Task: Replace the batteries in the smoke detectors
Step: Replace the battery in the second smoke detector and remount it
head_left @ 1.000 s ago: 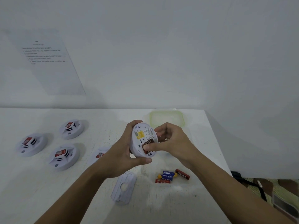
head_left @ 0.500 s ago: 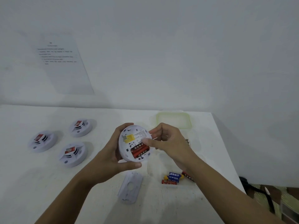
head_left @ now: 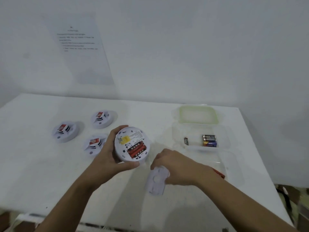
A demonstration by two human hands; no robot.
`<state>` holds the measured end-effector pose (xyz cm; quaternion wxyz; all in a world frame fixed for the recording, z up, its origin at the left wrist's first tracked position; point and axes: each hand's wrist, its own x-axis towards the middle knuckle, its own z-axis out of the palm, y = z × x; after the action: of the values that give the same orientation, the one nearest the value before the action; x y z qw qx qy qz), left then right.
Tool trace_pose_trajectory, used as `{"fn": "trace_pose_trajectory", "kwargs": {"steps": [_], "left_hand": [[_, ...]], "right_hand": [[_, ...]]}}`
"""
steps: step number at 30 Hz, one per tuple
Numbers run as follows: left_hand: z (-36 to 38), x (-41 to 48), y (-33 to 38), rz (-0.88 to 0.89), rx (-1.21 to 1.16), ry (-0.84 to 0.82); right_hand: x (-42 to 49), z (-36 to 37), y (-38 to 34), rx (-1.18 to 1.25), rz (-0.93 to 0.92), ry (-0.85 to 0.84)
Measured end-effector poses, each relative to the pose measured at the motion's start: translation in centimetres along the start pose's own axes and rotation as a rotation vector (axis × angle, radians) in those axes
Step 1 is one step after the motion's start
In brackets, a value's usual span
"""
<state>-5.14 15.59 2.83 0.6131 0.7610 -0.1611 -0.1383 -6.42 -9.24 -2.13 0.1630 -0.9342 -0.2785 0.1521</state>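
Smoke detector bottom-up in left hand, fingers and thumb curled round rim; could slip if tipped | back cover on table under right hand, fingers curled over it, grip unclear; may skid | red batteries seated; could spill | table edge near forearms, open room nearside of left hand
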Motion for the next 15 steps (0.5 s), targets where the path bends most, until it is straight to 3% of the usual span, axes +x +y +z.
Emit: {"fn": "trace_pose_trajectory", "kwargs": {"steps": [3, 8, 15], "left_hand": [[-0.2, -0.1, -0.1, 0.010, -0.012, -0.024], [-0.3, -0.1, 0.2, 0.022, -0.021, -0.047], [-0.6, 0.5, 0.3, 0.040, 0.016, -0.055]], "right_hand": [[0.6, 0.3, -1.2, -0.147, 0.025, -0.119], [1.0, 0.1, -1.6, -0.214, 0.034, -0.124], [0.2, -1.3, -1.8, -0.050, 0.135, 0.029]]}}
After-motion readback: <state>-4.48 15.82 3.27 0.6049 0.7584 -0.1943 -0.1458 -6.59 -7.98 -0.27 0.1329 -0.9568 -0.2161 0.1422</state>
